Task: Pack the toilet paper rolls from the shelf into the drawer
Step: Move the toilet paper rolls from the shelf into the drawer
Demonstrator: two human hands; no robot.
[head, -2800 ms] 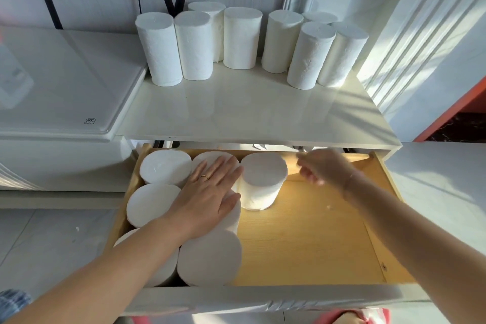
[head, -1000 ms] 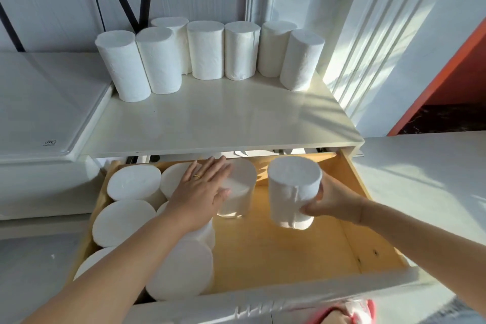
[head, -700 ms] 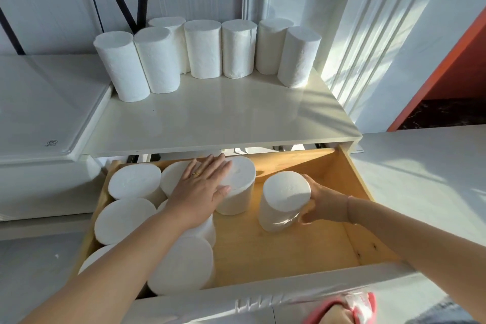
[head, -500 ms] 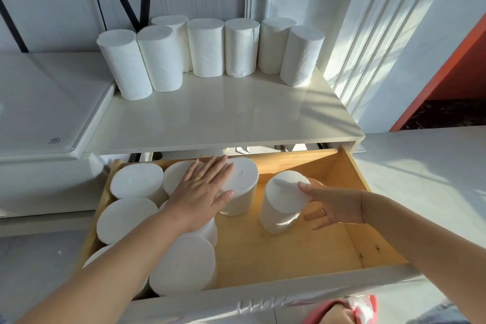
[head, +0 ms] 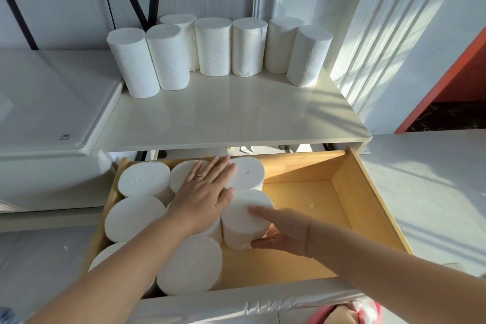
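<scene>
Several white toilet paper rolls (head: 215, 47) stand upright in a row at the back of the cream shelf (head: 231, 118). Below it the wooden drawer (head: 368, 205) is pulled out. Its left half is filled with several upright rolls (head: 143, 179). My left hand (head: 202, 197) lies flat and open on their tops. One more roll (head: 242, 216) stands against this group. My right hand (head: 284, 231) presses on its right side, with the fingers spread, one on the top edge and the others low on the side. The drawer's right half shows bare wood.
A white glossy-topped unit (head: 52, 102) adjoins the shelf on the left. The drawer's white front edge (head: 263, 302) runs along the bottom, with a pink object (head: 349, 313) below it. White wall panels and an orange-red panel (head: 460, 73) stand at the right.
My right hand brought a roll down from the shelf, set it on the drawer floor and slid it left against the packed rolls. My left hand stayed flat on the rolls.
</scene>
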